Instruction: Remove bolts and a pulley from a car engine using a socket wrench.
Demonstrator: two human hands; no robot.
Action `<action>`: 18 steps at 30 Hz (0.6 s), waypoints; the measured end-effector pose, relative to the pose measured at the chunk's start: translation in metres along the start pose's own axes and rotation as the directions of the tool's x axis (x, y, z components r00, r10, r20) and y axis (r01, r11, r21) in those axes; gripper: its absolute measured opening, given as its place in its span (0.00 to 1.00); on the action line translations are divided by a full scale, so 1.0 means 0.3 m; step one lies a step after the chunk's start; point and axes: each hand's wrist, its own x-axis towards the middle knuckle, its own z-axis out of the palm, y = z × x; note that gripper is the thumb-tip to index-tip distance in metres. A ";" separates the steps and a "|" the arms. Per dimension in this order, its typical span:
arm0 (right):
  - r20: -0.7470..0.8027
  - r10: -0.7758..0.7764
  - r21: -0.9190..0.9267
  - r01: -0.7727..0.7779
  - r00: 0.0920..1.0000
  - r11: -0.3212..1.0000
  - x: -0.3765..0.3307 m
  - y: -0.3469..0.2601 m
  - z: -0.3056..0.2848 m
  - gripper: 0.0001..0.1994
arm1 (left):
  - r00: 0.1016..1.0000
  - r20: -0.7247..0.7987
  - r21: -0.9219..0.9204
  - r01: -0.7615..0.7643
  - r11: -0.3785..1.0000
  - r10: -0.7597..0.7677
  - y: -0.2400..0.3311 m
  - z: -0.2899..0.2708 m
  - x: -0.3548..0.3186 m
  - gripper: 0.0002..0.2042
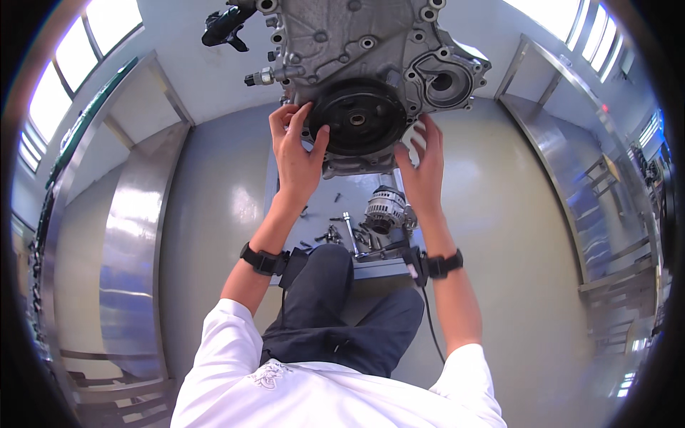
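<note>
Two bare hands are seen in the head view, raised on either side of a dark round pulley [349, 107], which is mounted on the lower front of a grey metal engine [342, 36]. The left hand [296, 160] is placed at the pulley's left edge, with its fingers bent and its thumb laid across the rim; whether the rim is firmly gripped cannot be told. The right hand [424, 171] is held at the lower right of the pulley, its fingers half curled and parted from the thumb, with nothing seen between them; whether the rim is touched by it cannot be made out.

To the right of the pulley, a rounded housing [444, 82] is formed on the engine, and on the left side a small sensor-like fitting [258, 77] is seen projecting. Below the engine, an alternator [386, 207] is set on a low grey tabletop [321, 207]. Left of it, a chromed bar-like tool [349, 227] is laid lengthwise, and dark bolts [330, 235] are scattered around it.

A black strap is worn on each wrist, and a thin black cable [430, 321] is seen hanging below the right one. White sleeves and dark trousers [314, 289] are worn. The grey floor [207, 214] is flanked by metal benches [132, 235] on both sides, and bright windows [71, 60] are seen at the upper corners.
</note>
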 end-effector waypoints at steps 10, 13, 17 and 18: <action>-0.100 -0.215 -0.328 0.172 0.971 0.929 0.101 -0.033 0.100 0.17 | 0.976 -0.177 -0.084 0.116 0.990 -0.129 0.038 0.071 0.038 0.21; -0.074 -0.129 -0.318 0.099 0.989 0.943 0.130 -0.022 0.065 0.17 | 0.972 -0.172 -0.104 0.146 0.984 -0.162 0.039 0.083 0.039 0.21; 0.028 -0.188 -0.420 0.183 0.982 0.889 0.157 -0.013 0.053 0.18 | 0.970 -0.166 -0.104 0.160 0.982 -0.176 0.029 0.071 0.037 0.20; 0.051 -0.165 -0.400 0.171 0.985 0.900 0.160 -0.022 0.054 0.18 | 0.970 -0.165 -0.106 0.164 0.981 -0.180 0.026 0.066 0.034 0.20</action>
